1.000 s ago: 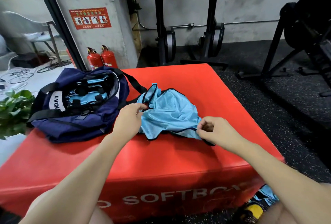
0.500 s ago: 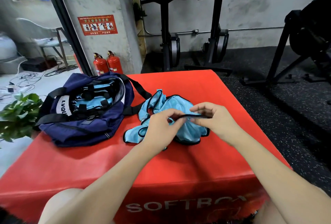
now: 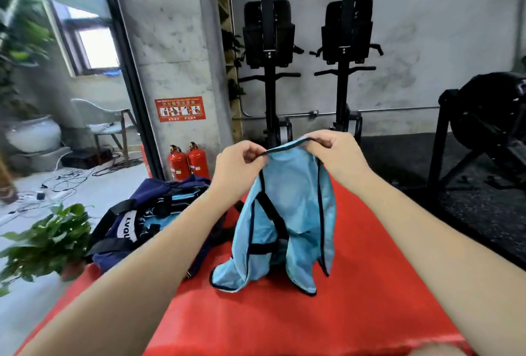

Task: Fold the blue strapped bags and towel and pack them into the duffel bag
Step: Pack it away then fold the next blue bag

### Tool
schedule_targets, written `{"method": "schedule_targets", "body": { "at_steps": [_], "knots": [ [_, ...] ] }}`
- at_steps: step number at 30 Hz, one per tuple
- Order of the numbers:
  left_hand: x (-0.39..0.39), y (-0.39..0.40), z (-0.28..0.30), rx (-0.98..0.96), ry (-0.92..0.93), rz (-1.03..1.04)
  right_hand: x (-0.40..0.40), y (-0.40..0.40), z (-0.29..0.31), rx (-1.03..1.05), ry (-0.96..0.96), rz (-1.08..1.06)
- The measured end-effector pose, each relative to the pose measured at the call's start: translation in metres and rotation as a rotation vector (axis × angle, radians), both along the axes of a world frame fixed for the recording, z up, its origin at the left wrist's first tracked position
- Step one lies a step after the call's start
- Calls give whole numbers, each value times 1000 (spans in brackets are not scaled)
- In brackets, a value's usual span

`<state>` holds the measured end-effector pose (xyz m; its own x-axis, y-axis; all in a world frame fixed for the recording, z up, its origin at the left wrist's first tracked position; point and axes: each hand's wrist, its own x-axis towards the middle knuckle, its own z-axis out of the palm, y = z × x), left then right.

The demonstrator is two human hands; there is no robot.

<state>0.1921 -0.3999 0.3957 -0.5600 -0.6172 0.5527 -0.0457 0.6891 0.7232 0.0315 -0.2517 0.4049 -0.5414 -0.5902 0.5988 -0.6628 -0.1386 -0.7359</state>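
Note:
A light blue strapped bag (image 3: 293, 213) with black trim and black straps hangs in the air above the red soft box (image 3: 355, 298). My left hand (image 3: 239, 165) pinches its top edge on the left, and my right hand (image 3: 333, 153) pinches the same edge on the right. Its lower corners touch or hang just above the box top. The navy duffel bag (image 3: 148, 227) lies open on the box's left side, with light blue fabric and black straps showing inside. My left forearm hides part of the duffel.
A potted green plant (image 3: 48, 244) stands left of the box. Two red fire extinguishers (image 3: 186, 160) stand by the concrete pillar behind the duffel. Black gym machines (image 3: 270, 71) line the back wall, another at the right. Cables lie on the floor at left.
Both hands gathered the top edge of the blue bag and lifted it off the box, so it now hangs open. The camera has tilted upward.

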Motion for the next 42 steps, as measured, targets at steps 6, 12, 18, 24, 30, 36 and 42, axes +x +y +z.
{"method": "schedule_targets", "body": {
  "at_steps": [6, 12, 18, 24, 30, 36, 42],
  "knots": [
    [-6, 13, 63, -125, -15, -159, 18, -14, 67, 101, 245, -35],
    [1, 15, 105, -269, 31, -2, 28, -6, 81, 164, 268, -160],
    [31, -7, 144, -331, 37, 141, 17, 6, 65, 313, 228, -261],
    [58, -39, 193, -329, 45, 227, 1, 30, 92, 362, 206, -388],
    [75, -51, 242, -430, -29, 240, -12, 44, 159, 370, 279, -524],
    [72, -66, 271, -508, -54, 325, -21, 40, 221, 306, 360, -589],
    [42, -92, 231, -449, -135, 356, -42, 18, 203, 394, 368, -564]
  ]
}}
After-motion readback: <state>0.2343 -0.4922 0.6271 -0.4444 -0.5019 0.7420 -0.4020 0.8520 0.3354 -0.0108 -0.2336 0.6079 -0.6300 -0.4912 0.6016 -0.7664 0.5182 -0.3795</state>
